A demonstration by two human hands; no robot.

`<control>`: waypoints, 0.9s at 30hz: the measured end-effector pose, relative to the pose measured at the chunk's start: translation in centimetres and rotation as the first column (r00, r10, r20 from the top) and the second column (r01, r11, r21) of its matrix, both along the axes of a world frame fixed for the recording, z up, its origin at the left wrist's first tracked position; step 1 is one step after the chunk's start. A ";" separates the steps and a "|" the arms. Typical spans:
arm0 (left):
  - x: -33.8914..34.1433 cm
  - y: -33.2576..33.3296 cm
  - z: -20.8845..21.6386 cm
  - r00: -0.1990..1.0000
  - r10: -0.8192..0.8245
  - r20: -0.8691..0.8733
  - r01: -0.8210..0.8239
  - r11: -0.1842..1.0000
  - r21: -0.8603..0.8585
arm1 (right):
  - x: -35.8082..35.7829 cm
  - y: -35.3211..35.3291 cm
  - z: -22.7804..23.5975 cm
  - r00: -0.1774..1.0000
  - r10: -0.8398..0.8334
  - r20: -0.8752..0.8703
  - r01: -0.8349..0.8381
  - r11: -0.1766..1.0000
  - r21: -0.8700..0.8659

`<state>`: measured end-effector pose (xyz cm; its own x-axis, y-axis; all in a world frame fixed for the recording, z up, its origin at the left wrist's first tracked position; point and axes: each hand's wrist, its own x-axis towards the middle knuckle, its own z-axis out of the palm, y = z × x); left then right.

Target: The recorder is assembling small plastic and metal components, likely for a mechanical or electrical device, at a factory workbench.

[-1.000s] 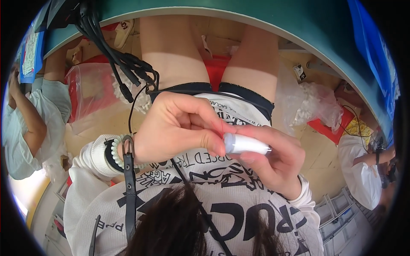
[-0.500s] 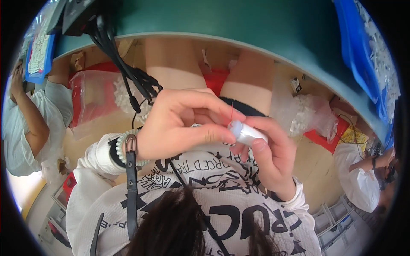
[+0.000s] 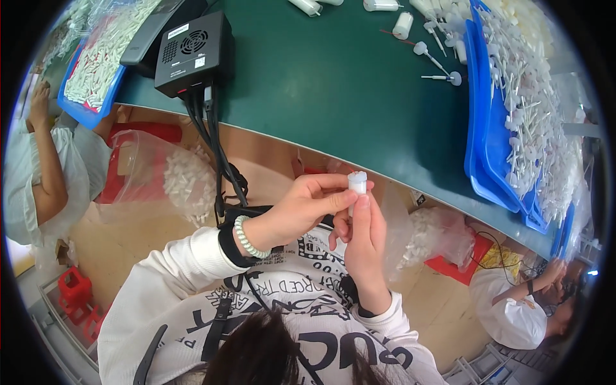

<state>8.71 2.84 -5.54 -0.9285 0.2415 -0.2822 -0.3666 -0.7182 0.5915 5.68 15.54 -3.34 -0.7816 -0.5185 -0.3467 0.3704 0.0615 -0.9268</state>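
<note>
A small white cylinder (image 3: pixel 358 186) with a translucent end stands roughly upright between my hands, in front of the table's near edge. The fingers and thumb of my left hand (image 3: pixel 308 204) close on its upper part from the left. From below and the right, my right hand (image 3: pixel 368 239) grips it too, the thumb pressed along its side. Its lower part is hidden by my fingers.
A black box with a fan grille (image 3: pixel 194 48) and cables stands on the green table (image 3: pixel 321 96). White cylinders (image 3: pixel 403 25) and white stick parts (image 3: pixel 436 64) lie toward the back. Blue trays (image 3: pixel 478 128) flank it. People sit left and right, near bags of white pieces (image 3: pixel 189 179).
The view has shifted to take in more of the table. The cylinder has turned from tilted to nearly upright, and my hands are closer together. The red thread at its end no longer shows.
</note>
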 end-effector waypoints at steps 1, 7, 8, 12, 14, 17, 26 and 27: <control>-0.1 0.0 -0.1 1.000 -0.001 -0.004 0.001 1.000 0.004 | 0.0 -0.1 -0.1 1.000 -0.001 -0.004 0.001 1.000 0.004; -0.5 0.5 -0.7 0.993 0.096 0.075 -0.096 0.995 -0.010 | 0.3 -0.5 -0.8 0.987 -0.100 0.126 0.110 0.991 -0.076; -0.6 0.4 -0.8 0.992 0.101 0.080 -0.102 0.995 0.003 | 0.4 -0.6 -0.7 0.988 -0.109 0.112 0.116 0.992 -0.058; -0.7 0.7 -1.3 0.988 0.124 0.092 -0.130 0.989 0.065 | 0.3 -0.9 0.1 0.992 -0.118 0.040 0.115 0.991 0.074; -0.6 0.9 -1.6 0.989 0.120 0.082 -0.128 0.986 0.102 | 0.1 -0.7 0.3 0.995 -0.099 0.008 0.098 0.989 0.115; -0.7 0.9 -2.0 0.991 0.123 0.061 -0.130 0.980 0.147 | -0.2 -0.5 0.4 0.998 -0.049 -0.034 0.054 0.985 0.164; -0.8 0.3 -1.7 0.985 0.137 0.104 -0.154 0.973 0.171 | 0.2 -1.4 0.7 0.988 -0.128 0.089 0.122 0.990 0.064; -1.0 -0.4 -1.0 0.989 0.083 0.120 -0.094 0.992 0.088 | 0.4 -1.3 0.5 0.972 -0.172 0.160 0.180 0.983 -0.039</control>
<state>7.72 2.43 -6.53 -0.9098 0.1898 -0.3690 -0.3609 -0.8008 0.4780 6.07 14.24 -2.88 -0.8007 -0.3988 -0.4471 0.5110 -0.0649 -0.8572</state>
